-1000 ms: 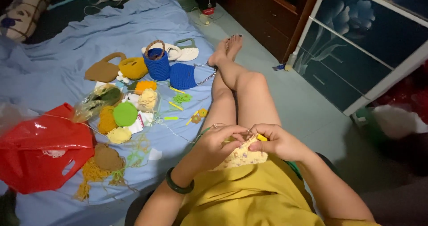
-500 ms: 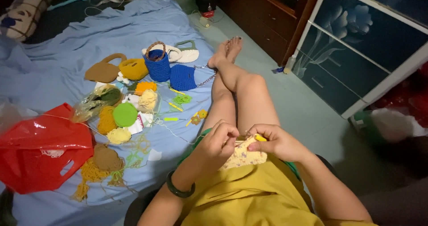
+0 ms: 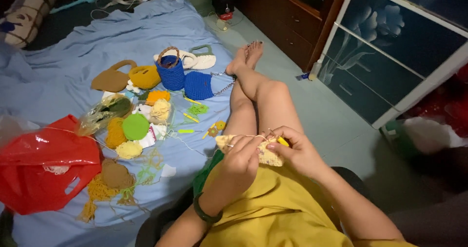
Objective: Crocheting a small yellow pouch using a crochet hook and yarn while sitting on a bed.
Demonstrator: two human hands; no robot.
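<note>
- Two hands: left hand (image 3: 241, 157), right hand (image 3: 295, 152), on one pale crochet piece (image 3: 265, 154).
- Two blue crocheted bags: blue basket bag (image 3: 171, 73), flat blue pouch (image 3: 198, 85).
- One brown bag (image 3: 111, 79).
- One yellow bag (image 3: 145, 76).
- One red plastic bag (image 3: 44, 166).
- One green disc (image 3: 135, 126).

Both hands (image 3: 268, 154) on a cream crochet piece (image 3: 263, 152) (yellow hook (image 3: 282, 141) in right).

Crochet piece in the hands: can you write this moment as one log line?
left hand: holds cream crochet piece | right hand: holds yellow crochet hook | beside: blue sheet, yarn
</note>
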